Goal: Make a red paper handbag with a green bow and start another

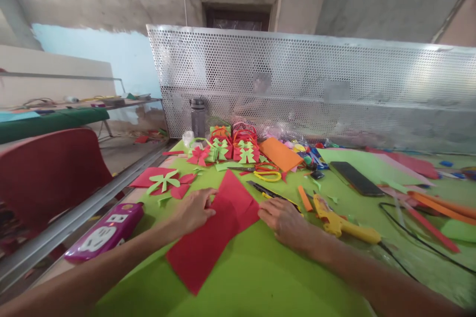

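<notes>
On the green table covering, the red craft sheet lies aslant between my hands; pulling unevenly could skew it. My left hand curls at its left edge, whether pinching I cannot tell; my right hand pinches the right corner, and a loose hold there could let it slip. Swinging right could knock the yellow glue gun; reaching forward carelessly could bring my knuckles onto the utility knife

Left hand and right hand, fingers facing inward.
The left thumb and forefinger stand apart at their tips; the right fingers bend, bunched together. Behind the fingers, both bare forearms slant outward and back.
</notes>
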Demonstrator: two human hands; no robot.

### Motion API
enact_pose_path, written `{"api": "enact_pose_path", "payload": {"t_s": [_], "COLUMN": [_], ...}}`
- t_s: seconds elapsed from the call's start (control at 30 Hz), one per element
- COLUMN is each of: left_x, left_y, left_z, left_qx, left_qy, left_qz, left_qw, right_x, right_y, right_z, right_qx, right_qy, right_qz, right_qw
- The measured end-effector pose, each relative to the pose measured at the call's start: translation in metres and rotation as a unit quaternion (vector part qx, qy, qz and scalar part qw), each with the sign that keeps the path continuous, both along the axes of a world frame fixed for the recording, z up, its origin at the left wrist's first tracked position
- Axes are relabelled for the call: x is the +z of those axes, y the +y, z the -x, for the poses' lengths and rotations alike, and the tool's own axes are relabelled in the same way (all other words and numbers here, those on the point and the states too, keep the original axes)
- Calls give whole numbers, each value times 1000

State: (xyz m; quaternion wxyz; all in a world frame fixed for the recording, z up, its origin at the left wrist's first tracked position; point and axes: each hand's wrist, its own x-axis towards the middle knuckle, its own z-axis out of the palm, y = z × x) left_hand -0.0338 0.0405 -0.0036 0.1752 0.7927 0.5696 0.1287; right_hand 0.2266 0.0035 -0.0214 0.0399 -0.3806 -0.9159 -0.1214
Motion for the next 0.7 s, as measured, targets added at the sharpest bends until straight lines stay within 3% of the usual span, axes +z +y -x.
{"api": "enact_pose_path", "payload": {"t_s": [0.1,0.2,0.33,0.5,0.6,0.7], "left_x": [-7,-3,31,86,93,85], "left_y": [8,11,22,66,99,127], "left_z": [-3,-8,-7,-11,-29,-54], "left_qx": [-7,-19,-36,-40,-67,-118], "left_qy": [-45,-63,-46,23,68,85], "left_qz": [22,22,-27,-143,-143,-128], "left_qw": [999,998,998,989,985,981], "right_x": [-4,-8,-11,-14,-16,-16], "right_y": [1,1,3,4,4,4], "right_z": [-1,-3,-2,-3,-4,-4], "right_qx": [-7,-10,-1,31,41,39], "right_qy": [7,22,41,76,81,79], "right_qz": [-1,-8,-12,-18,-23,-27], "right_qw": [1000,1000,999,996,996,996]}}
